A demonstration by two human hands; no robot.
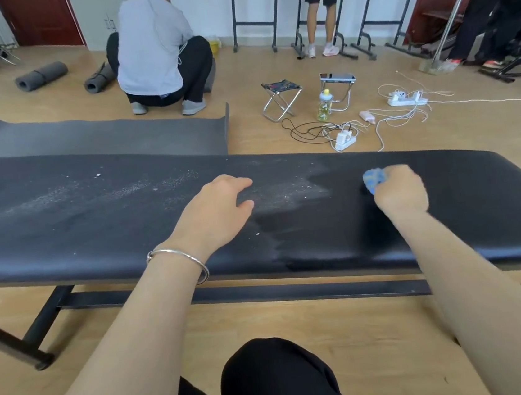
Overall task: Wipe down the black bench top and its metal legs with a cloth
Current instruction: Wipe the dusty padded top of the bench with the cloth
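The black padded bench top runs across the view, dusted with pale grit on its left and middle; the right part looks darker and cleaner. My right hand presses a bunched blue cloth onto the top right of centre. Resting flat on the top near the middle is my left hand, fingers apart and holding nothing, a silver bangle on its wrist. Below the top, a black metal crossbar and a left leg show.
A grey mat lies on the wooden floor behind the bench. Beyond it a person crouches. Two folding stools, a bottle, power strips and cables sit at the back right. My knees are in front.
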